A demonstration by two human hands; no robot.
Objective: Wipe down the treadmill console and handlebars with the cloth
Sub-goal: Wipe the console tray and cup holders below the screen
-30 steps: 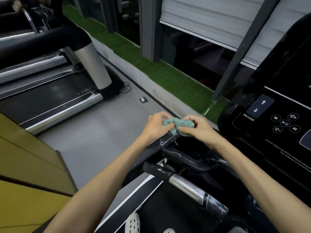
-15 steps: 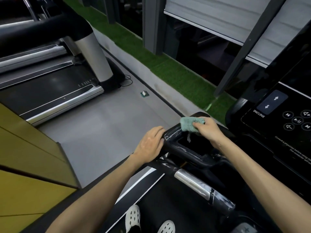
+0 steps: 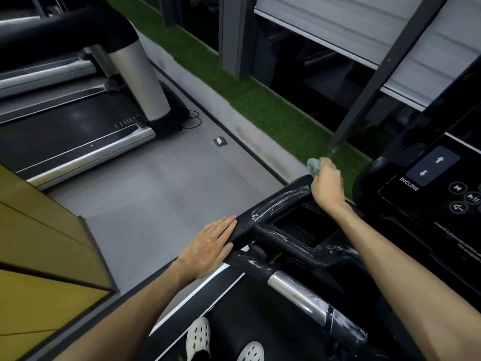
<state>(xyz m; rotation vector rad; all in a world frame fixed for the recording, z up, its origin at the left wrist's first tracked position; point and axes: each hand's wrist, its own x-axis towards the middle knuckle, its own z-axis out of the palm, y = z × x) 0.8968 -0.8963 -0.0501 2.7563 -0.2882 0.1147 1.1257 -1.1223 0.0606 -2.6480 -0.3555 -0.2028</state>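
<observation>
A bunched teal cloth (image 3: 313,165) is gripped in my right hand (image 3: 327,182), which holds it against the far end of the black left handlebar (image 3: 282,200). My left hand (image 3: 208,247) lies flat with straight fingers against the near end of that same handlebar. Streaks show on the bar's glossy surface. The black treadmill console (image 3: 432,194), with INCLINE arrows and media buttons, stands at the right. A chrome and black crossbar (image 3: 299,295) runs below my arms.
A second treadmill (image 3: 78,131) stands at the left across a grey floor. A small green-and-white object (image 3: 220,142) lies on that floor. A strip of green turf (image 3: 260,110) borders a window wall. Yellow panels (image 3: 39,251) fill the lower left. White clogs (image 3: 199,337) stand on the belt.
My left hand let go of the cloth, moved down the handlebar and flattened. My right hand carried the cloth up toward the bar's far end.
</observation>
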